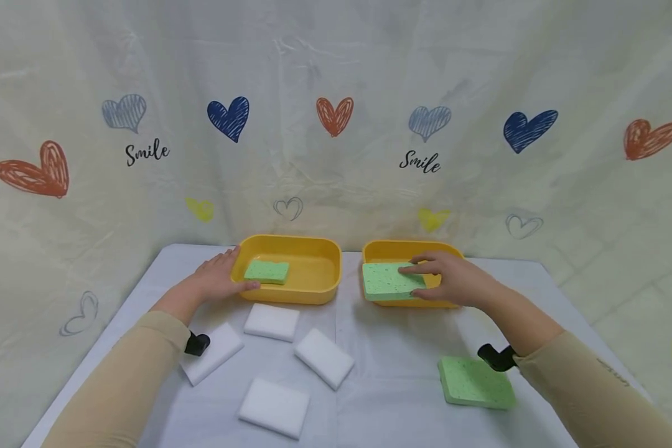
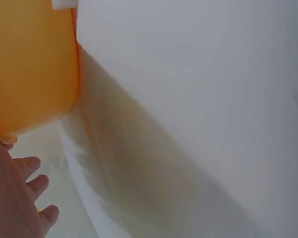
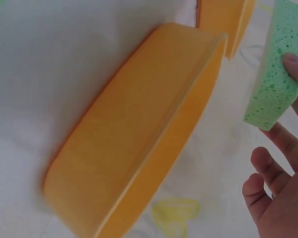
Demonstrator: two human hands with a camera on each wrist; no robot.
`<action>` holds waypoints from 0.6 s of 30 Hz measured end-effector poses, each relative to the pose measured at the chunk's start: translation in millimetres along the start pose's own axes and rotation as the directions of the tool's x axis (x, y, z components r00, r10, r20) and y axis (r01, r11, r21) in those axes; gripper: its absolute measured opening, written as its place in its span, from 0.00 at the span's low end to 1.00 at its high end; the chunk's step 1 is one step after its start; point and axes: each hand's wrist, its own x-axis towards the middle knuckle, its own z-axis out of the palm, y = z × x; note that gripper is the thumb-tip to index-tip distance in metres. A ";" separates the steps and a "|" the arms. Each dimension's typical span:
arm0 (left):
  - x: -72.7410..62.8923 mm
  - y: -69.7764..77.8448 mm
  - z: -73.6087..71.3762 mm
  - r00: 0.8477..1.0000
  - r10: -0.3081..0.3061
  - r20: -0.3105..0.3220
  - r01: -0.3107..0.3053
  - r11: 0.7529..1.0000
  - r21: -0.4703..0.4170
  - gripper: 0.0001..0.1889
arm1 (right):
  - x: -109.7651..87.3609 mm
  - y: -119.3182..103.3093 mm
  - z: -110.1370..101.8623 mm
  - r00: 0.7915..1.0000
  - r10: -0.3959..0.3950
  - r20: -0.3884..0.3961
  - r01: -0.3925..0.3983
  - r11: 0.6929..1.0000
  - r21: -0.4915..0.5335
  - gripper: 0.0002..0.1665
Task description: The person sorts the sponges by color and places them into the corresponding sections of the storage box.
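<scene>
My right hand [image 1: 452, 279] pinches a green sponge [image 1: 389, 281] between thumb and fingers above the right yellow basin [image 1: 414, 249]. In the right wrist view the same speckled sponge [image 3: 277, 74] is clear of the basin's rim [image 3: 159, 134], and the other fingers are spread apart. My left hand [image 1: 215, 277] rests against the left end of the left yellow basin [image 1: 313, 292], its thumb along the front rim. Seen from the left wrist, the fingers [image 2: 32, 171] stick out past the basin's wall [image 2: 35, 64]. Another green sponge [image 1: 267, 272] lies in the left basin.
Several white sponges, such as a tilted one [image 1: 324, 358] and a nearer one [image 1: 275, 407], lie on the white-covered table before the left basin. A green sponge [image 1: 476, 382] lies beneath my right forearm. A sheet with printed hearts [image 1: 334, 116] hangs behind.
</scene>
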 end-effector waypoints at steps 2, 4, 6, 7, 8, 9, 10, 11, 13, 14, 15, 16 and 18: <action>0.6 0.9 0.0 1.000 -0.002 0.002 0.002 1.000 -0.001 0.69 | 12.5 -5.7 0.7 1.000 0.001 0.013 -0.002 1.000 0.020 0.28; 1.1 1.3 -0.1 1.000 -0.004 0.002 0.004 1.000 0.000 0.69 | 25.5 -12.9 1.6 0.999 0.011 0.032 -0.012 0.999 0.039 0.29; 1.4 1.3 -0.1 1.000 -0.008 0.003 0.008 1.000 -0.002 0.69 | 39.1 -20.8 3.1 0.999 0.014 0.047 -0.017 0.999 0.050 0.29; 1.5 1.4 -0.1 1.000 -0.012 0.003 0.012 1.000 -0.002 0.69 | 46.2 -24.6 4.2 0.999 0.011 0.053 -0.013 0.999 0.048 0.29; 1.3 1.6 -0.2 1.000 -0.014 0.003 0.014 1.000 -0.005 0.69 | 53.4 -28.6 5.1 0.998 0.001 0.056 -0.004 0.999 0.052 0.29; 1.3 1.4 -0.1 1.000 -0.020 0.003 0.020 1.000 -0.006 0.69 | 60.6 -32.7 6.0 0.998 -0.010 0.060 0.007 0.999 0.054 0.29; 1.2 1.3 0.0 1.000 -0.020 0.002 0.020 1.000 -0.008 0.69 | 67.8 -36.9 7.0 0.998 -0.015 0.063 0.012 0.998 0.054 0.29; 1.0 1.6 0.1 1.000 -0.022 0.002 0.022 1.000 -0.012 0.69 | 75.1 -41.0 8.2 0.998 -0.025 0.065 0.022 0.998 0.053 0.29; 1.3 0.8 0.6 1.000 -0.029 0.003 0.029 1.000 -0.013 0.69 | 88.5 -48.8 9.9 0.997 -0.039 0.070 0.035 0.998 0.054 0.29; 1.2 0.6 0.8 1.000 -0.027 0.002 0.027 1.000 -0.014 0.69 | 94.4 -52.5 10.6 0.996 -0.043 0.074 0.039 0.997 0.059 0.29; 1.0 0.5 1.0 1.000 -0.028 0.002 0.028 1.000 -0.013 0.69 | 100.0 -56.2 11.1 0.996 -0.045 0.079 0.041 0.997 0.059 0.29; 0.7 0.4 1.1 1.000 -0.026 0.001 0.026 1.000 -0.013 0.69 | 105.5 -59.5 11.8 0.996 -0.043 0.084 0.038 0.998 0.056 0.29; 0.6 0.7 1.1 1.000 -0.025 -0.002 0.025 1.000 -0.014 0.69 | 115.0 -65.4 13.2 0.994 -0.036 0.099 0.031 0.998 0.050 0.29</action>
